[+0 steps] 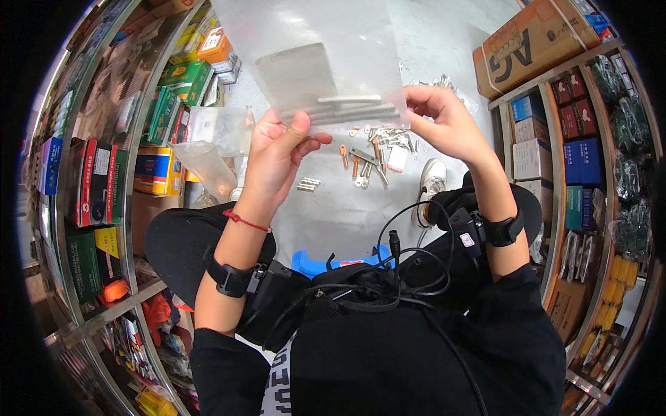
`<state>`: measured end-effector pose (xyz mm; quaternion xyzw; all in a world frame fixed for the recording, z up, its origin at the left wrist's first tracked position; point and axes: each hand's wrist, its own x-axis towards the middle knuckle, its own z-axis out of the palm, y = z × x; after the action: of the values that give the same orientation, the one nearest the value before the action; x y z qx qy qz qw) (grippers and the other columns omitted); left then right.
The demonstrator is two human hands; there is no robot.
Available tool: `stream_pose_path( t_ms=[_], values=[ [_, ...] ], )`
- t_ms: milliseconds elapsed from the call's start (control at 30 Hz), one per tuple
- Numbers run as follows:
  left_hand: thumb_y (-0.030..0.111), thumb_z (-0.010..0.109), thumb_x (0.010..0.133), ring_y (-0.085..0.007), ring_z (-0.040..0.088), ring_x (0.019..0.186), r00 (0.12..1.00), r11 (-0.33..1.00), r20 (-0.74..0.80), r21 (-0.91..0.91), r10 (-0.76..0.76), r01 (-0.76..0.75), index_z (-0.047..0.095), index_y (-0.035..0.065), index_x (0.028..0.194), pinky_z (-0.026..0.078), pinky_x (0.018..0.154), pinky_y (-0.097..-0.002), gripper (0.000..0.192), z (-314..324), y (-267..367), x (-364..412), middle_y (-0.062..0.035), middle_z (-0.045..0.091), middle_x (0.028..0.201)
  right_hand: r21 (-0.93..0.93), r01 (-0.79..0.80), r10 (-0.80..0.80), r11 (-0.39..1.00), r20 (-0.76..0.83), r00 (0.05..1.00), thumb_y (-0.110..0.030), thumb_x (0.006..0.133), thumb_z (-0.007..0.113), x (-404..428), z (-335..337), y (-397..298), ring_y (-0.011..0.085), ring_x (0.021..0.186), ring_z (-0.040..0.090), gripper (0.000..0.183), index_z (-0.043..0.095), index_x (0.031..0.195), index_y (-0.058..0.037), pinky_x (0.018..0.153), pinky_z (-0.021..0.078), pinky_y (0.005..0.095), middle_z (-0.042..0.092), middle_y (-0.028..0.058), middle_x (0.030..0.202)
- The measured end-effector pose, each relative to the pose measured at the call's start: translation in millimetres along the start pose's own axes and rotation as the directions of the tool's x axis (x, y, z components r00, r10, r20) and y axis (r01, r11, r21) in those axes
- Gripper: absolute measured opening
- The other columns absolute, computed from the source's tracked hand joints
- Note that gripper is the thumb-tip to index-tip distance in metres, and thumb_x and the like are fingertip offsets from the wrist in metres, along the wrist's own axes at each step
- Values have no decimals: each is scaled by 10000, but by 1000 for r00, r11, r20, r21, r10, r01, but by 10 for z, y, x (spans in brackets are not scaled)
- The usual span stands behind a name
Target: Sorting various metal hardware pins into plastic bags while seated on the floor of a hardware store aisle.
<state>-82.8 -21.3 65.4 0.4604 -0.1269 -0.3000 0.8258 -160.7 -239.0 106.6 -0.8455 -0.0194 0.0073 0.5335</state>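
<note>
A large clear plastic bag (364, 52) is stretched between my two hands. Several silvery metal rods or tubes (359, 112) lie along its bottom edge, and a grey rectangular piece (299, 73) shows through the plastic above them. My left hand (276, 151) grips the bag's lower left corner, thumb on top. At the right edge, my right hand (445, 122) pinches the plastic with bent fingers. Below the bag, copper cable lugs (344, 156) and silvery lugs (390, 136) are scattered on the grey floor. A few short metal tubes (309, 184) lie apart, to their left.
Shelves of boxed goods rise on both sides, with green boxes (187, 80) at left and a large cardboard carton (536, 47) at upper right. More plastic bags (221, 130) lie by the left shelf. Black cables (416, 260) cross my lap above a blue stool (317, 264).
</note>
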Motion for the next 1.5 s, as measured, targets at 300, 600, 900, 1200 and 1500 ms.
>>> stream_pose_path(
  t_ms=[300, 600, 900, 1200, 1500],
  values=[
    [61, 565, 789, -112, 583, 583, 949, 804, 60, 515, 311, -296, 539, -37, 870, 441, 494, -175, 130, 15, 292, 11, -42, 576, 719, 60, 6, -15, 998, 157, 987, -88, 775, 543, 24, 69, 48, 57, 700, 519, 143, 549, 889, -3, 654, 429, 205, 588, 12, 799],
    [21, 577, 739, -90, 579, 539, 885, 391, 258, 824, 386, -411, 565, -47, 859, 450, 490, -191, 138, 187, 340, -50, -65, 583, 614, 92, -187, 166, 978, 193, 967, -211, 743, 635, 89, 199, 194, 51, 587, 532, 239, 546, 791, 5, 514, 406, 184, 591, 43, 687],
    [72, 570, 771, -111, 589, 554, 981, 772, -1, 618, 192, -150, 537, -43, 952, 433, 478, -175, 217, 37, 332, 52, -56, 597, 748, 189, -147, 103, 971, 226, 969, -206, 773, 612, 133, 313, 242, 42, 608, 512, 235, 549, 828, 14, 535, 394, 179, 594, 24, 702],
    [167, 550, 814, -119, 595, 613, 995, 921, -44, 385, 88, -65, 484, -20, 995, 442, 524, -173, 268, -69, 244, 83, -65, 579, 834, 293, -87, 25, 952, 212, 977, -163, 853, 476, 106, 252, 38, 96, 780, 554, 254, 519, 1030, 15, 721, 447, 231, 610, 73, 881],
    [226, 511, 844, -113, 589, 658, 997, 962, -72, 271, -17, 36, 443, 22, 1052, 451, 570, -174, 300, -77, 52, 73, -42, 571, 836, 269, -31, 14, 963, 66, 998, -190, 848, 482, 94, 253, 54, 73, 650, 540, 237, 531, 742, 18, 592, 432, 204, 614, 82, 751]
  ],
)
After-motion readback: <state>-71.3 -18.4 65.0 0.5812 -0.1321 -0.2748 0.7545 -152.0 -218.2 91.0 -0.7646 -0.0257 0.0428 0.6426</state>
